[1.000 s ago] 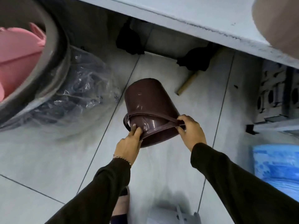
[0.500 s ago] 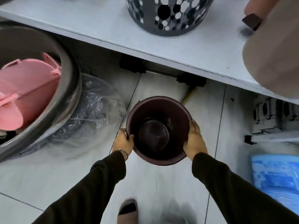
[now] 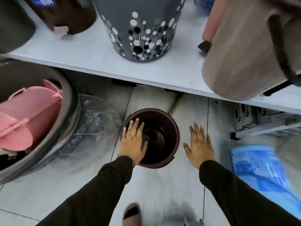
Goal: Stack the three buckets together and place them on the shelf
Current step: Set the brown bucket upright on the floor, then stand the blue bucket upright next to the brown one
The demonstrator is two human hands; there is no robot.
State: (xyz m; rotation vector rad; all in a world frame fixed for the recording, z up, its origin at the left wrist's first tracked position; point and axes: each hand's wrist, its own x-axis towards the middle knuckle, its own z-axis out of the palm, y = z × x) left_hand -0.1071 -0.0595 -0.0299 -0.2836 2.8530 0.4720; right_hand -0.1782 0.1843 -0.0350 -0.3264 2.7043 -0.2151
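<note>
A dark maroon bucket (image 3: 167, 128) stands upright on the tiled floor just below the front edge of the white shelf (image 3: 91, 57). My left hand (image 3: 133, 141) hovers flat over its left rim, fingers spread, holding nothing. To the right of the bucket my right hand (image 3: 199, 146) is apart from it, palm down and fingers spread. Only this one maroon bucket shows as a separate item; whether others sit nested inside is unclear.
On the shelf stand a grey spotted basket (image 3: 140, 28), a brown bin (image 3: 65, 13) and a tan bin (image 3: 247, 51). At left, a grey tub (image 3: 65, 128) holds a pink basket (image 3: 27, 115) beside plastic wrap (image 3: 92, 126). A blue package (image 3: 260, 170) lies at right.
Both hands have let go of the maroon bucket, which now stands lower on the floor. The view has tilted up, showing more of the shelf.
</note>
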